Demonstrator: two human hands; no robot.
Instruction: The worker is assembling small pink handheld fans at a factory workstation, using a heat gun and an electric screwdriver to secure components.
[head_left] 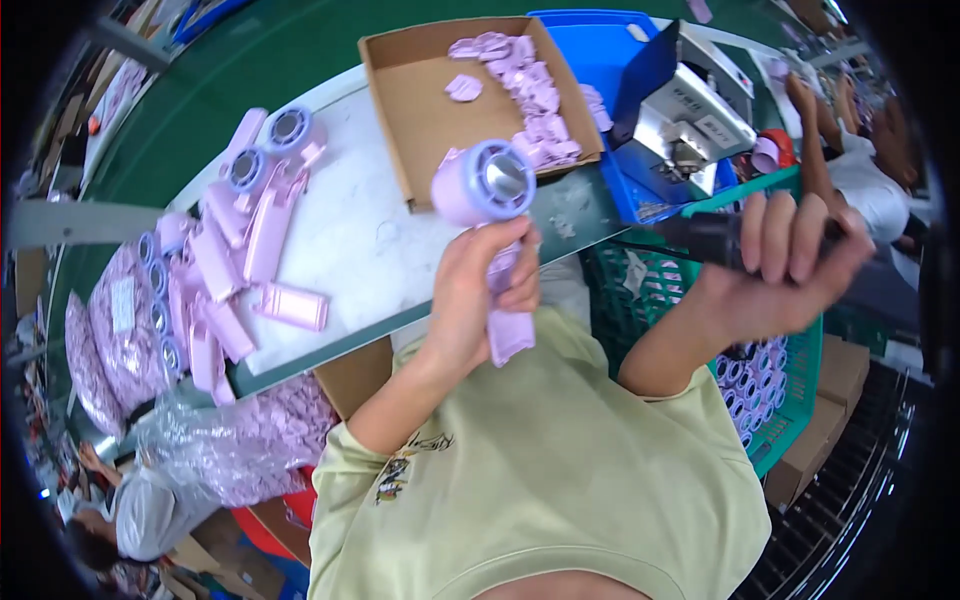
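My left hand (480, 285) is wrapped round the handle of a pink hair dryer (462, 192), just in front of the cardboard tray. Its round head, with a lavender ring and a shiny silver centre, points up and to the right. Off to the right, my right hand (775, 270) grips a dark, rod-shaped power screwdriver (700, 236), blurred by motion, its thin end toward the left. Tool and dryer are well apart. On the table's left lie several more pink dryers (247, 170) and loose pink handle shells (290, 305).
Pink moulded parts lie in a cardboard tray (400, 110). Behind it, a blue bin (585, 45) holds a metal fixture (690, 115). A green basket (800, 400) at my right contains several round-headed pieces. Bagged pink parts (130, 330) sit at left. Other people work at both sides.
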